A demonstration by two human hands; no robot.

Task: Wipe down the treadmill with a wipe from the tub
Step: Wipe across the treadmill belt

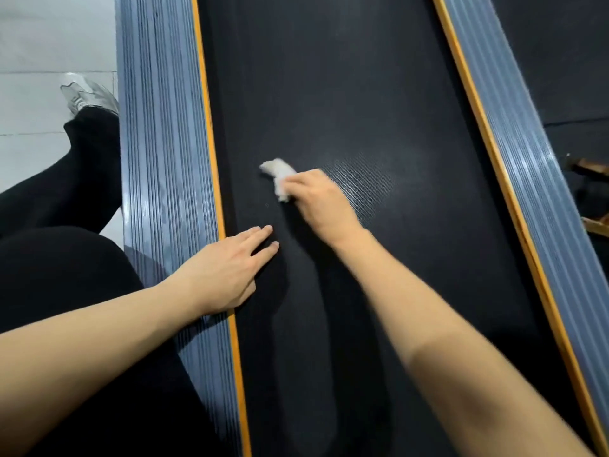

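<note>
- Head camera view, looking steeply down onto a treadmill's wide black textured running belt [346, 94], which fills the middle of the picture from top to bottom.
- Thin orange strips edge the belt on both sides; outside them run ribbed grey-blue side rails, the left rail [158, 143] and the right rail [527, 153].
- Right hand [318, 199] is stretched forward over the middle of the belt, fingers curled round a small crumpled white wipe [278, 174] and pressing it to the belt surface.
- Most of the wipe sticks out to the left of the fingers; its outline is blurred, so its exact shape is hard to tell.
- A paler, hazy patch shows on the belt just to the right of that hand.
- Left hand [227, 262] lies flat with straight, slightly spread fingers, holding nothing. Its palm sits over the left orange strip and its fingertips rest on the belt, near the right hand but apart from it.
- Both forearms are bare and reach in from the bottom of the picture.
- At the left edge, the person's legs in black trousers [75, 179] stand beside the left rail, with one pale silver-grey trainer [87, 94] on a floor of light grey tiles [49, 37].
- Dark matting [560, 61] lies beyond the right rail.
</note>
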